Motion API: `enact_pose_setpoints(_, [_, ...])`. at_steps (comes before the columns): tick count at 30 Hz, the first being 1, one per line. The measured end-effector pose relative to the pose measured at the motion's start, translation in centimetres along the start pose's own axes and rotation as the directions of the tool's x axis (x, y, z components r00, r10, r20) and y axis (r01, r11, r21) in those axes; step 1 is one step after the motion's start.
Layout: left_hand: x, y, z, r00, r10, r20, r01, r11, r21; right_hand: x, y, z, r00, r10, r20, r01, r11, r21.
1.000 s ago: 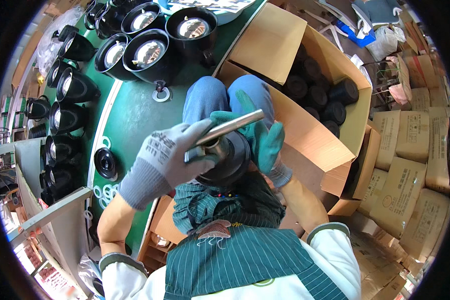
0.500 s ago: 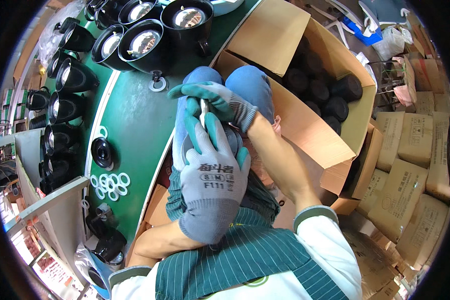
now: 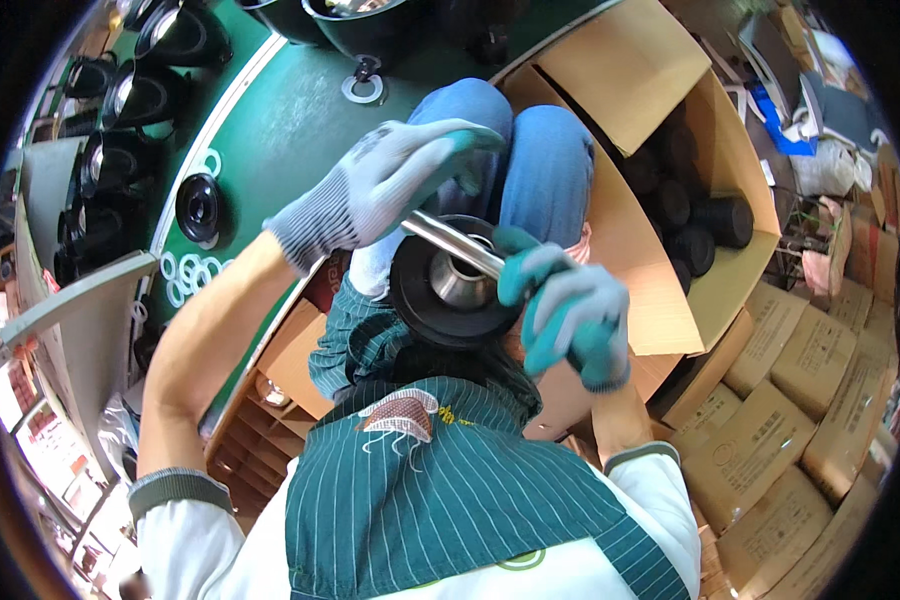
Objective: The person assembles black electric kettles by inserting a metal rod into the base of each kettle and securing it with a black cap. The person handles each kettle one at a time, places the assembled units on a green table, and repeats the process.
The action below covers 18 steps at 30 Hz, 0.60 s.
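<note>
So since half a second ago the hands have split up: the left glove (image 3: 400,175) has swung up and off the middle of the lap, the right glove (image 3: 578,315) has slid out to the right, and the whole view has tipped a bit too. The right has its fingers wrapped round one end of a steel tube (image 3: 455,243); the left is loosely open, fingers stretched out, and I can't tell if its heel touches the tube's other end.

The black disc with a steel cone (image 3: 428,305) sits in the lap, left of the right-hand grip, with the tube slanting across it. I'd call this piece mid-job, since the tube's in hand, but whether the cone is fully fixed I can't say.

Left of the grip there's a green tabletop (image 3: 295,110) with a heap of flat white rings (image 3: 192,277), a black lid (image 3: 200,208) and some black pots (image 3: 375,32) further up. Looks like plenty left, tbh. Right of the grip is an open carton (image 3: 625,275) of black cylinders (image 3: 725,220), then stacked cartons (image 3: 740,445) behind.
</note>
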State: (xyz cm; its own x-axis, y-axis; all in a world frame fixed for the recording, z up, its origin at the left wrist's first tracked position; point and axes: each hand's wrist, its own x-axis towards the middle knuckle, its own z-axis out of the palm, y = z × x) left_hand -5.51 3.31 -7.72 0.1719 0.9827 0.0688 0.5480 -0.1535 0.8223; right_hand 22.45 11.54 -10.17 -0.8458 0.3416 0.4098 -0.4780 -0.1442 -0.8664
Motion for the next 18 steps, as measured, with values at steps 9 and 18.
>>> enact_pose_setpoints(9, [8.2, -1.9, 3.0, 0.959, 0.099, 0.267, -0.061, 0.987, -0.146, 4.8, -3.0, 4.6, 0.782, 0.310, 0.540, 0.114, 0.781, -0.614])
enact_pose_setpoints(18, [12.2, -2.2, 6.0, 0.881, 0.341, 0.327, -0.182, 0.883, -0.432, 8.7, 0.4, 9.6, 0.853, 0.218, 0.474, 0.256, 0.617, -0.744])
